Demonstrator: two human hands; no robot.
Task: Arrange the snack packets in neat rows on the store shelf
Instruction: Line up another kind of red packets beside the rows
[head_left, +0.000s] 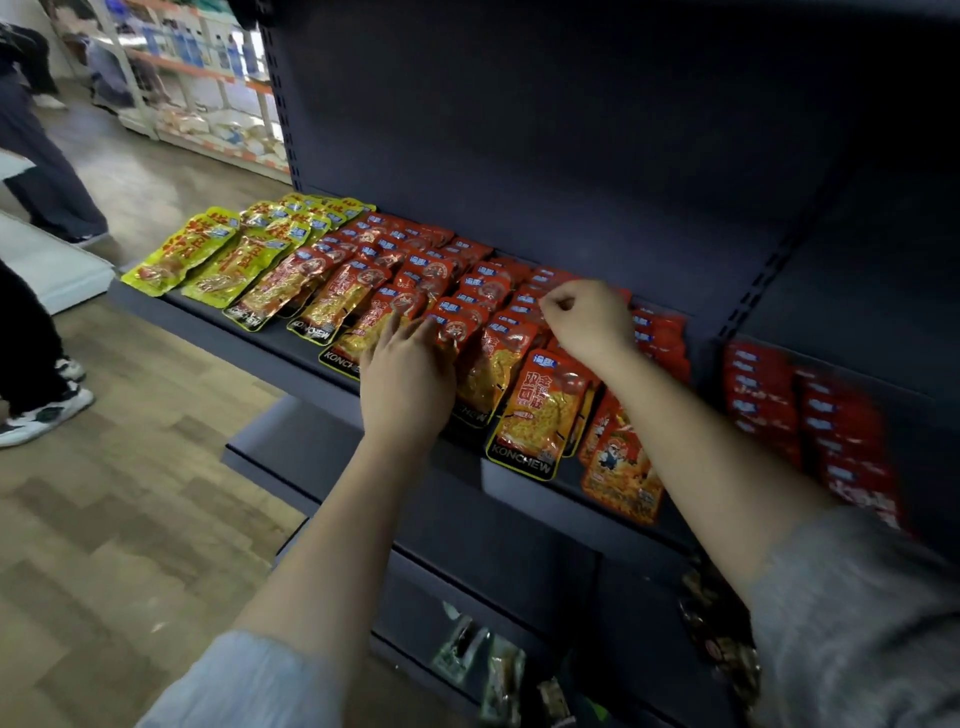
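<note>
Red and orange snack packets lie in overlapping rows across the dark shelf, with yellow packets at its left end. My left hand rests flat, fingers straight, on a front packet of a middle row. My right hand reaches further back, fingers curled, pinching the top of a red packet in the row to the right. A front packet of that row sits beside my right forearm. An orange packet with a cartoon figure lies partly under that forearm.
More red packets fill the adjoining shelf section on the right. Lower shelves hold dark and greenish packets. People's legs and shoes stand on the wooden floor at the left. Another stocked rack stands far behind.
</note>
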